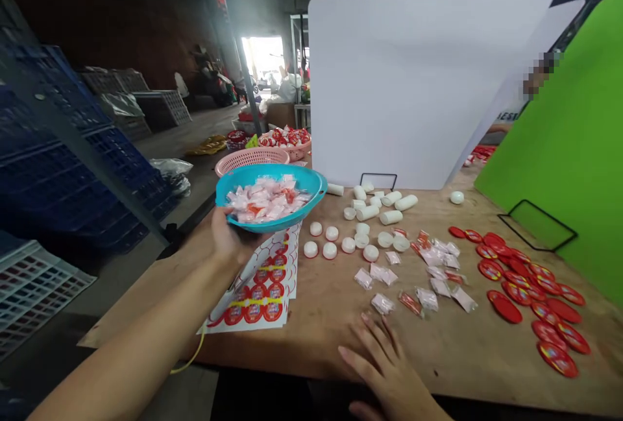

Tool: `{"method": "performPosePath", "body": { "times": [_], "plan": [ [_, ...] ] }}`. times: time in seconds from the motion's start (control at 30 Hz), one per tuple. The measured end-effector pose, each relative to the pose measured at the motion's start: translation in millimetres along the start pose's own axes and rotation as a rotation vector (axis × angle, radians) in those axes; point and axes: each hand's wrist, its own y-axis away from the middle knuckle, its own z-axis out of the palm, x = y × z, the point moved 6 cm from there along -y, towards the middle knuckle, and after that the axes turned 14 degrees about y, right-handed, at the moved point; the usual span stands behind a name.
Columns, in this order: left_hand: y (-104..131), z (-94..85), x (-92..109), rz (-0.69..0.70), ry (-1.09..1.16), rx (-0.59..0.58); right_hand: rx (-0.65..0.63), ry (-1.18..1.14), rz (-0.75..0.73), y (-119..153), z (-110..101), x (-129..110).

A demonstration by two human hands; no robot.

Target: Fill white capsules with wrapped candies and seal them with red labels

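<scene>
My left hand grips the near rim of a blue plastic basin, which is tilted and raised above the table's left side. Small pink and red sachets fill the basin. Under it lie sheets of round red stickers, partly hidden by my wrist. My right hand rests at the table's front edge with fingers spread and nothing in them. Just beyond its fingertips are loose sachets, mostly pink with a few red. Round white capsules with red bases stand further back.
White cups, some nested, lie before a white divider. Red oval discs cover the right side near a green divider. Behind the basin are a pink basket and a heaped one. Blue crates stand left.
</scene>
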Motion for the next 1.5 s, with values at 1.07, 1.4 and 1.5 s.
{"method": "performPosePath", "body": {
  "times": [1.07,1.4,1.5],
  "plan": [
    [-52,-42.6,-56,-0.012,0.053,0.009,-0.188,-0.149,0.145,-3,-1,2],
    [-48,-52.6,-72,0.001,0.103,-0.054,-0.116,-0.099,1.030,13,24,156],
    [-45,-54.8,-73,0.011,0.116,-0.038,-0.290,-0.211,1.163,6,53,188]
  ]
}}
